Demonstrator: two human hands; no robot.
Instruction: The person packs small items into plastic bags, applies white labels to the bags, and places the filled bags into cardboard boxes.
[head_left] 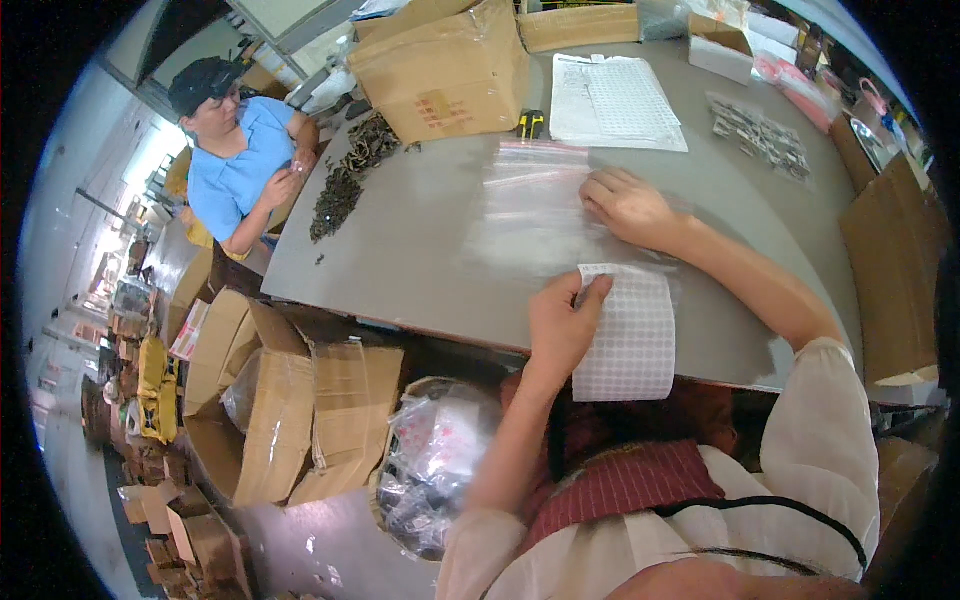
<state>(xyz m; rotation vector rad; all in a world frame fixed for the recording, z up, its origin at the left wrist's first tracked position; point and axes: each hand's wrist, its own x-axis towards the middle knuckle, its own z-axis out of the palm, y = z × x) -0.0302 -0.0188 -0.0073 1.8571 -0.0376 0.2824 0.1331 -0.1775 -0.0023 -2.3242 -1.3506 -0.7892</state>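
Observation:
My left hand (567, 325) pinches the left edge of a white sheet of small round stickers (628, 340), thumb on top. The sheet's lower part hangs past the table's near edge. Farther up, my right hand (630, 207) rests at the right side of a stack of clear zip bags (535, 200) with reddish seal lines. Its fingers are curled and pressed together at the bags; whether a sticker or a bag edge is between them is too small to tell. Beyond the bags lie more white sticker sheets (615, 100) and a yellow-and-black tool (530, 124).
A large cardboard box (440, 75) stands at the back beside a heap of small dark metal parts (350, 175). Bagged metal parts (758, 135) lie at the right. A co-worker in blue (235, 165) sits at the left. Open cartons (280, 400) and a basket of plastic bags (435, 465) stand below.

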